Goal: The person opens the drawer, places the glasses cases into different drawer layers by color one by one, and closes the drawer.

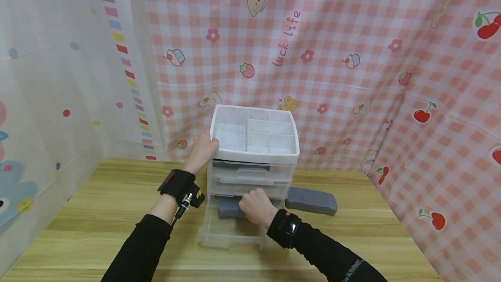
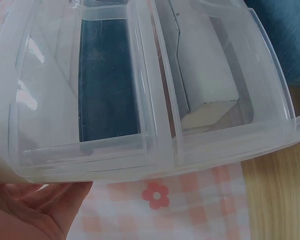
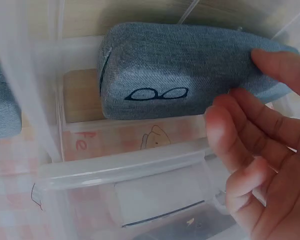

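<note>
A white drawer organizer with clear drawers stands on the table. My left hand holds its upper left side near the rim. The left wrist view shows the same hand at the edge of the organizer. The bottom drawer is pulled out, and a blue-grey denim glasses case lies across it. My right hand is over this drawer, at the right end of the case. Close up, the thumb and fingers of the right hand pinch the narrow end of the glasses case, which bears a small glasses print.
A second denim case lies on the table right of the organizer. Upper drawers are closed, with a dark flat item and a white box inside. The top tray has several compartments. A checked curtain hangs behind.
</note>
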The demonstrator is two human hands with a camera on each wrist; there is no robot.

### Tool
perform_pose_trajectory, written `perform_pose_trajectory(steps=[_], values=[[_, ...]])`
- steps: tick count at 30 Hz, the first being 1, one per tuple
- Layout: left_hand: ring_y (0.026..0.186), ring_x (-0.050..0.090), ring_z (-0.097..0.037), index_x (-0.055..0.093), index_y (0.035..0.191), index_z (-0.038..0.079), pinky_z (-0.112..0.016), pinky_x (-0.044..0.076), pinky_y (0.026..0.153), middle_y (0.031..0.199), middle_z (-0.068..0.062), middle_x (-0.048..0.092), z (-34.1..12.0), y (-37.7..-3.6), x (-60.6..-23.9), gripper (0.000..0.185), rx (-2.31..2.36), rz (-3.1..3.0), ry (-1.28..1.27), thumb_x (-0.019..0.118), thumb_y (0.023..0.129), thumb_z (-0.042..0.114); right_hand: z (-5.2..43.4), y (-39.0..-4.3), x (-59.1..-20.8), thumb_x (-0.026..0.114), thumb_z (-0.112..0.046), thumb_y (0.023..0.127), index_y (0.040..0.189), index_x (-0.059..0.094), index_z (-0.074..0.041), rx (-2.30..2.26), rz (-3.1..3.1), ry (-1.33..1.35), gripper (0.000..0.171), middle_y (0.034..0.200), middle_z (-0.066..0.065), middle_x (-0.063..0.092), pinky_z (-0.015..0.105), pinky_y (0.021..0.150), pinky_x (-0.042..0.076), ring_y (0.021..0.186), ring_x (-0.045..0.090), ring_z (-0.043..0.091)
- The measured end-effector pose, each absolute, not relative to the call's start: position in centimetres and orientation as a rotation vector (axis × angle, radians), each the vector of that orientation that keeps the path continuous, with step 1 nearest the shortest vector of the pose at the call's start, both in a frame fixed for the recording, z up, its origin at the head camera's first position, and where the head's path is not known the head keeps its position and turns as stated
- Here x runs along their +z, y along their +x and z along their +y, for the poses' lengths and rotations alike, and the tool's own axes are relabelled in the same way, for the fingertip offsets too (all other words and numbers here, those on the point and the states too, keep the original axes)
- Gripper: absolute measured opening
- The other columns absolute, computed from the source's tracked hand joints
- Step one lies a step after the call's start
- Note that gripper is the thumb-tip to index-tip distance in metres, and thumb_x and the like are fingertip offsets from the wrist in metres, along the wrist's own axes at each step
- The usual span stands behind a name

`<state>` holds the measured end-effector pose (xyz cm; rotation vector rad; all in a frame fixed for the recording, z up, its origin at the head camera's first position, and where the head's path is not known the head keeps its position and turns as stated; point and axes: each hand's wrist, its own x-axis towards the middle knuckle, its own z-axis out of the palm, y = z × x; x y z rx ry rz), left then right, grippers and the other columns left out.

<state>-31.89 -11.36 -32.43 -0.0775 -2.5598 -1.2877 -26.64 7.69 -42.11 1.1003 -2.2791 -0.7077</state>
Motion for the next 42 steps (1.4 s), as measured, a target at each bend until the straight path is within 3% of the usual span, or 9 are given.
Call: perform_pose_trajectory(steps=[4,9,12,20,28,36,39,42], values=[[0.099,0.055,-0.034,0.039,0.139,-0.002,-0.045,0.046,0.083,0.132,-0.025,0.054,-11.4,-31.8,-32.4,0.05,-1.306,-2.548,-0.089,0.036,0.091,0.01,7.7,-26.8,-42.3,0.067,-0.018,0.079,0.049,0.051,-0.021,-0.677,-2.288,1.075,0.034,0.049,-0.011,0.048,0.023,0.037,0.028,0.042,0.029,0.003],[0.108,0.056,-0.034,0.037,0.141,-0.001,-0.048,0.046,0.088,0.135,-0.025,0.052,-11.4,-31.8,-32.4,0.051,-1.32,-2.538,-0.102,0.036,0.091,0.01,8.3,-26.9,-42.0,0.069,-0.028,0.084,0.065,0.062,-0.017,-0.453,-2.503,1.049,0.022,0.059,-0.004,0.059,0.025,0.041,0.039,0.047,0.051,0.008],[0.105,0.056,-0.034,0.037,0.141,-0.001,-0.047,0.046,0.086,0.135,-0.025,0.052,-11.4,-31.8,-32.5,0.051,-1.316,-2.538,-0.1,0.036,0.092,0.011,8.9,-26.6,-41.2,0.068,-0.03,0.086,0.073,0.062,-0.015,-0.267,-2.663,1.055,0.021,0.063,0.0,0.059,0.026,0.046,0.04,0.055,0.057,0.013],[0.102,0.054,-0.033,0.037,0.141,-0.001,-0.045,0.045,0.084,0.135,-0.024,0.052,-11.4,-31.6,-32.4,0.051,-1.344,-2.535,-0.096,0.036,0.092,0.01,12.1,-26.5,-40.5,0.067,-0.022,0.088,0.078,0.058,-0.015,-0.013,-2.626,1.218,0.015,0.066,-0.004,0.055,0.019,0.052,0.033,0.054,0.046,0.005],[0.101,0.054,-0.033,0.037,0.141,-0.001,-0.044,0.046,0.083,0.135,-0.025,0.052,-11.4,-31.7,-32.5,0.051,-1.358,-2.546,-0.091,0.036,0.092,0.01,16.3,-26.3,-39.9,0.066,-0.022,0.089,0.09,0.064,-0.017,0.332,-2.758,1.135,0.005,0.076,-0.007,0.061,0.019,0.058,0.041,0.062,0.051,0.0],[0.095,0.054,-0.032,0.041,0.136,-0.003,-0.042,0.045,0.08,0.129,-0.024,0.056,-11.4,-31.7,-32.4,0.047,-1.306,-2.542,-0.096,0.036,0.091,0.011,20.3,-26.9,-40.2,0.072,-0.016,0.083,0.093,0.067,-0.011,0.419,-2.814,0.899,0.012,0.068,-0.008,0.057,0.02,0.054,0.039,0.058,0.049,0.001],[0.092,0.054,-0.032,0.044,0.132,-0.005,-0.043,0.045,0.079,0.124,-0.025,0.058,-11.3,-31.7,-32.3,0.045,-1.285,-2.541,-0.094,0.037,0.091,0.011,21.5,-27.4,-40.7,0.076,-0.019,0.079,0.095,0.067,-0.01,0.356,-2.83,0.77,0.02,0.075,-0.003,0.061,0.024,0.058,0.043,0.065,0.055,0.008],[0.092,0.055,-0.033,0.045,0.13,-0.006,-0.045,0.046,0.079,0.122,-0.026,0.059,-11.3,-31.7,-32.3,0.044,-1.268,-2.54,-0.095,0.037,0.09,0.011,22.6,-28.1,-41.3,0.079,-0.021,0.076,0.102,0.067,-0.007,0.297,-2.827,0.676,0.033,0.094,0.006,0.066,0.035,0.071,0.05,0.084,0.063,0.021]])
